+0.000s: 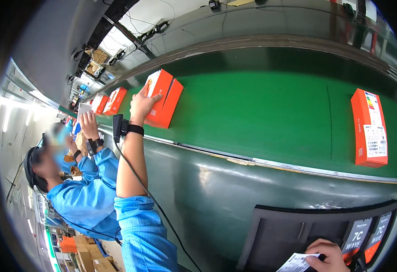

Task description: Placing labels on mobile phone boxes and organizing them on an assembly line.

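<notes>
On the green belt [253, 109], my left hand [142, 105] is wrapped around the near side of an orange box [167, 109]. A dark gap runs along this box; whether it is one box or two pressed together, I cannot tell. A black device is strapped to my left wrist. At the lower right, my right hand [327, 257] pinches a white printed label sheet [298, 263] between thumb and fingers. It is above a black tray [275, 226], where two dark-and-orange packages [358, 235] stand at the right end.
Another orange box [370, 129] with white labels stands at the belt's right. Further left are more orange boxes [115, 100]. A co-worker in blue [83, 195] stands at my left, a hand holding a pale flat item [84, 109]. A cable [162, 217] trails from my left wrist.
</notes>
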The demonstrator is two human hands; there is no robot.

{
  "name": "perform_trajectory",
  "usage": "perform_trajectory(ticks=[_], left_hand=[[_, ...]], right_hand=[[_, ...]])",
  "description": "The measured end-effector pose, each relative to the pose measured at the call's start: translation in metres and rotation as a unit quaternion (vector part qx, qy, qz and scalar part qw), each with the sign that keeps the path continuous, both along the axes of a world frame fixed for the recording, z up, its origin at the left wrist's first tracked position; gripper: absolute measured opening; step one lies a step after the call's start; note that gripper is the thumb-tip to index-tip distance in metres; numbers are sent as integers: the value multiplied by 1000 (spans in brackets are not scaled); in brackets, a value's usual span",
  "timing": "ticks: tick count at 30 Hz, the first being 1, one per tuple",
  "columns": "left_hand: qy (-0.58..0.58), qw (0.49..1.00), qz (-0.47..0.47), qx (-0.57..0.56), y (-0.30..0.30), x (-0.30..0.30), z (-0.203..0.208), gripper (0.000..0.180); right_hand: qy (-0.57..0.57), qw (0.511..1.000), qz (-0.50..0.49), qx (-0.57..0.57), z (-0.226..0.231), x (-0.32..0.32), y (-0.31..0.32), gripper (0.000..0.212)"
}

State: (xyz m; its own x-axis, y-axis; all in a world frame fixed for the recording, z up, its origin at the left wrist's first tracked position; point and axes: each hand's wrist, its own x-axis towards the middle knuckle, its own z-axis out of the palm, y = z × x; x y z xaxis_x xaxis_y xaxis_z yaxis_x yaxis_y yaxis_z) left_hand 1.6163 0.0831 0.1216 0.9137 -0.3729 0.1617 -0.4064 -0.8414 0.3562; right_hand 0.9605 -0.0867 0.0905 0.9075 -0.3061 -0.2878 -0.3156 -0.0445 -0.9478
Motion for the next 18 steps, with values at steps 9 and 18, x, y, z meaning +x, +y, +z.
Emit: perform_trajectory(ticks=[9, 18], left_hand=[[-100, 970, 77, 210, -43, -48, 11, 90], [-128, 969, 6, 211, -36, -46, 1, 91]], right_hand=[[-12, 1000, -3, -1, -1, 2, -3, 6], [-10, 1000, 4, 17, -3, -3, -6, 7]])
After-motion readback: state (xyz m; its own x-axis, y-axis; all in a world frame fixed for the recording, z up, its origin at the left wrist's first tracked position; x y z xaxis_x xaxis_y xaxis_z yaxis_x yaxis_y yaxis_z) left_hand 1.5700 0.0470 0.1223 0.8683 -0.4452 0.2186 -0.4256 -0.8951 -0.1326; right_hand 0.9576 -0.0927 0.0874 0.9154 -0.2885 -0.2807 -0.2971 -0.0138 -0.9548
